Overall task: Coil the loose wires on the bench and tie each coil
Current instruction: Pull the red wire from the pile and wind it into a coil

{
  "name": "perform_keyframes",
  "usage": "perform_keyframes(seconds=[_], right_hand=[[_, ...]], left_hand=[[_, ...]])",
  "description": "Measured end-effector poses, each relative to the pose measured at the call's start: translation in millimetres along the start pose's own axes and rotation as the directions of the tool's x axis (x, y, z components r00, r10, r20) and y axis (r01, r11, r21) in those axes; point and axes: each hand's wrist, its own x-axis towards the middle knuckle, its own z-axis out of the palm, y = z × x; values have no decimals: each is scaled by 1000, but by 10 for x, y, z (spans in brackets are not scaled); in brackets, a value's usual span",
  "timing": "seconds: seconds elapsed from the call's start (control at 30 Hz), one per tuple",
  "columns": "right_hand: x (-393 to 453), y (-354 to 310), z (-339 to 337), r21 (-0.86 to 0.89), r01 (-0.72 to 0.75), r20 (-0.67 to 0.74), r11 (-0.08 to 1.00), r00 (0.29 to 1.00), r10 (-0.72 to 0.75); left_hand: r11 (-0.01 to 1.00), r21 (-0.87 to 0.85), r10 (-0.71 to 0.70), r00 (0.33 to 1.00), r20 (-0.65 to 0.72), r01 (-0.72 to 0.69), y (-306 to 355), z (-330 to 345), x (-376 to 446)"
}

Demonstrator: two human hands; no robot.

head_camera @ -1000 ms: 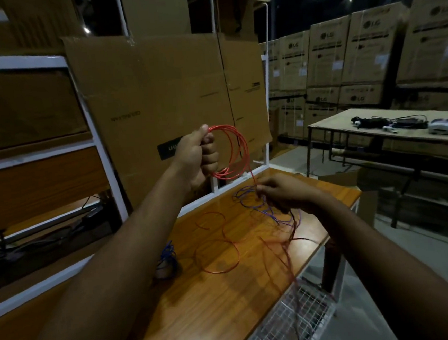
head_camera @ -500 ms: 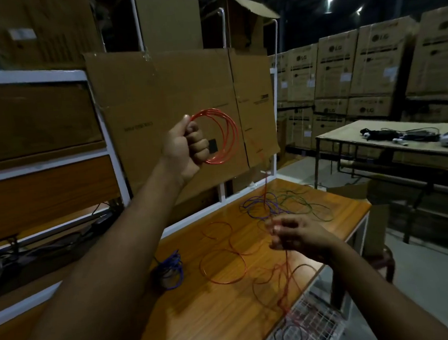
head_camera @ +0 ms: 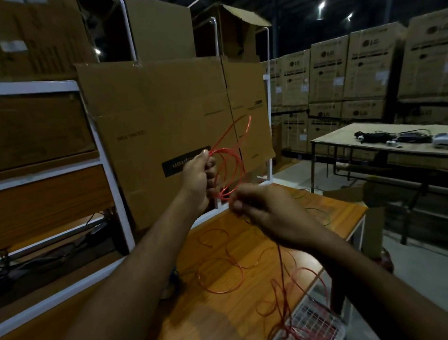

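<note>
While the left hand (head_camera: 200,175) grips the red coil (head_camera: 231,173) and the right hand (head_camera: 268,214) pinches its tail, loops below may snag.

Glossy red plastic-sheathed wire (head_camera: 228,169) catches the light in my fingers (head_camera: 209,168). Below, the tabletop (head_camera: 223,317) is smooth orange wood-grain with a soft sheen. Matt brown cardboard (head_camera: 159,116) leans on a white painted metal frame (head_camera: 111,178). A white wire-mesh basket (head_camera: 310,326) sits at the tabletop's edge.
</note>
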Motion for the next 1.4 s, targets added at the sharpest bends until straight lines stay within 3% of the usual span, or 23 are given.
perform_keyframes(seconds=[0.07, 0.17, 0.23, 0.27, 0.37, 0.43, 0.5, 0.57, 0.63, 0.67, 0.7, 0.77, 0.8, 0.83, 0.9, 0.93, 1.03, 1.13, 1.23, 1.33, 1.4], right_hand=[[52, -36, -104, 163, 46, -248, 986, 969, -5], [210, 188, -148, 500, -14, -461, 866, 842, 280], [303, 425, -141, 479, -131, -514, 868, 760, 398], [322, 514, -142, 420, -175, -527, 890, 751, 397], [280, 616, -198, 399, -117, -442, 909, 845, 302], [223, 618, -240, 594, -46, -244, 803, 941, 235], [188, 640, -291, 676, -18, -138, 737, 979, 151], [182, 651, -316, 710, 45, -187, 703, 974, 126], [213, 651, -324, 790, 109, -305, 603, 923, 233], [240, 663, -319, 790, 132, -390, 599, 862, 324], [273, 693, -304, 741, 119, -488, 661, 771, 408], [334, 828, -236, 468, -105, -683, 878, 587, 434], [350, 887, -196, 278, -271, -726, 921, 569, 387], [353, 947, -147, 100, -419, -718, 902, 597, 357], [329, 1008, -13, -218, -588, -608, 779, 706, 363], [307, 988, 62, -368, -598, -522, 712, 767, 374], [231, 742, 234, -627, -454, -292, 633, 890, 349], [217, 450, 269, -665, -325, -166, 672, 942, 291], [196, 165, 238, -633, -93, 121, 769, 969, 216], [213, -68, 174, -524, 151, 394, 838, 915, 82], [276, -145, 114, -453, 211, 435, 866, 900, 8]], left_hand=[[1000, 1, -10, 1000, -23, 10, -42, -34, 12], [1000, -9, -29, 999, -46, 29, -57, -67, 2], [1000, -4, -29, 998, -53, 29, -57, -73, -15], [1000, -1, -28, 998, -55, 28, -56, -73, -21], [1000, -14, -29, 997, -78, 28, -42, -92, -16], [998, -50, -54, 994, -97, 49, -23, -131, 4], [995, -74, -77, 991, -108, 69, -17, -178, 14], [994, -70, -88, 989, -115, 80, -28, -214, 12], [992, -78, -105, 989, -107, 97, -42, -233, -2], [990, -91, -113, 989, -94, 104, -46, -236, -9], [988, -109, -119, 990, -74, 110, -44, -231, -18], [981, -153, -123, 992, -25, 118, -23, -212, -36], [977, -175, -121, 993, -1, 119, -10, -198, -38], [975, -191, -116, 993, 17, 117, 4, -182, -41], [974, -200, -103, 994, 35, 107, 29, -154, -42], [976, -195, -95, 995, 39, 101, 35, -145, -37], [982, -166, -86, 995, 47, 92, 34, -124, -28], [984, -153, -80, 996, 45, 86, 11, -114, -11], [979, -177, -91, 995, 49, 98, -17, -118, 4], [967, -222, -115, 991, 66, 127, -56, -114, 16], [957, -251, -126, 988, 94, 146, -53, -96, 0]])
